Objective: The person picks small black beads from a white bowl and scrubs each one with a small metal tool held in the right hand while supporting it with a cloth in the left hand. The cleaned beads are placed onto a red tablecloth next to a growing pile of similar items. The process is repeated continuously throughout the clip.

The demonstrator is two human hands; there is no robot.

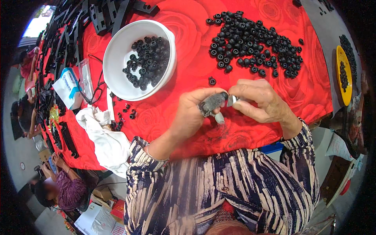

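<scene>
My left hand (196, 111) is closed, its blackened thumb and finger pinching a small black rubber piece (224, 96), with a pale finger cot showing below. My right hand (258, 100) meets it from the right, gripping a small metal part (232, 100) pressed against that piece. Both hands hover over a red rose-patterned tablecloth (188, 66). A heap of small black rubber rings (250, 43) lies beyond my right hand. One loose ring (212, 81) lies just above my hands. A white bowl (117, 51) with more rings stands beyond my left hand.
A white cloth (103, 135) lies left at the table edge, by a tissue pack (67, 85) and black plastic frames (98, 15). A yellow dish (344, 74) of dark pieces sits far right. Other people sit along the left side.
</scene>
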